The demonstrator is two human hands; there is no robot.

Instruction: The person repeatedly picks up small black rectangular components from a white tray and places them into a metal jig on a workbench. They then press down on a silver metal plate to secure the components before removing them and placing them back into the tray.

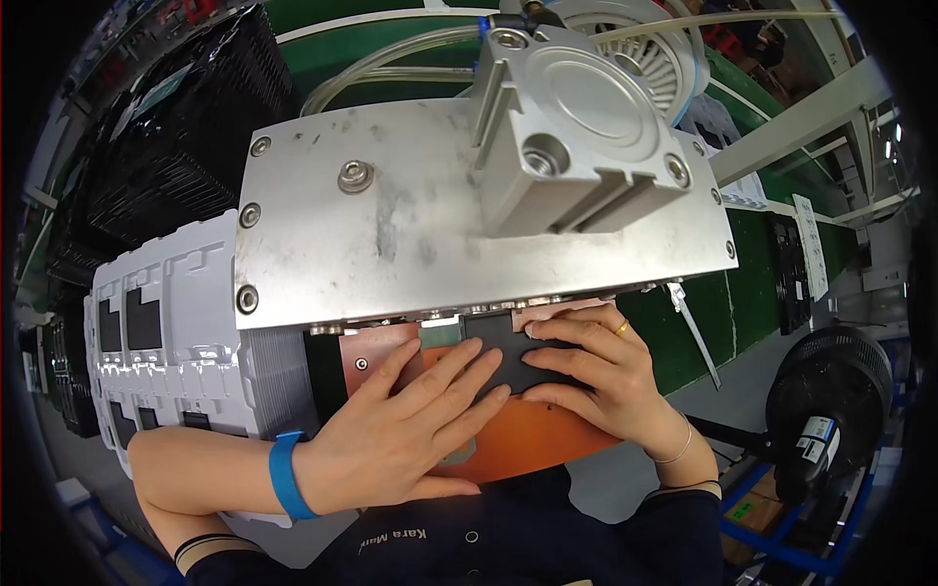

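Note:
A dark grey flat piece (493, 342) lies on an orange-brown plate (562, 430), its far end at the lower edge of a silver metal block (420, 225). My left hand (410, 425) is spread palm down over the plate, with fingertips on the left part of the grey piece. From the other side my right hand (601, 376), with a ring on one finger, grips the piece's right edge between thumb and bent fingers. Beside the grey piece a small greenish block (440, 334) shows. What lies under my left palm is mostly hidden.
A silver cylinder (586, 117) stands on the metal block, with clear hoses (391, 63) behind. At left are stacked white trays (186, 322) holding dark pieces, and black trays (186, 146) beyond. A black fan-like device (831, 400) stands at right, near a green work surface (684, 342).

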